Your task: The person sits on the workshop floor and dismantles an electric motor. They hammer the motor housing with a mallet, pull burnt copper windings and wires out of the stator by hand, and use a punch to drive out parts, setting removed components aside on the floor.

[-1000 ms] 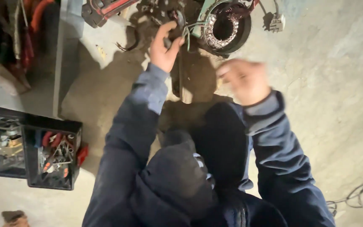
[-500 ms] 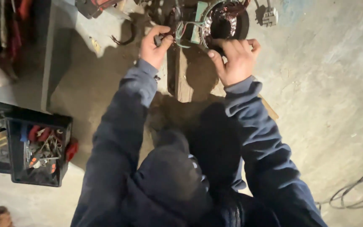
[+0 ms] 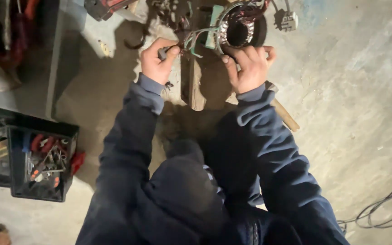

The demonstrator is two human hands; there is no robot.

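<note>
A round motor stator [image 3: 240,28] with copper windings lies on the concrete floor at the top of the view. My right hand [image 3: 247,67] rests against its near rim, fingers curled on it. My left hand [image 3: 158,60] is closed on a small dark tool at the bundle of wires [image 3: 195,38] that lead out of the stator. Both arms wear dark blue sleeves. A wooden plank [image 3: 196,86] lies under my hands.
A black toolbox [image 3: 37,163] with pliers and red-handled tools stands at the left. A wooden handle [image 3: 285,114] pokes out beside my right sleeve. Loose cable [image 3: 386,213] lies at the lower right. Red tools and metal parts [image 3: 110,7] lie at the top left.
My right hand has come from the air down onto the stator's rim. My left hand has stayed at the wires. The view has shifted a little.
</note>
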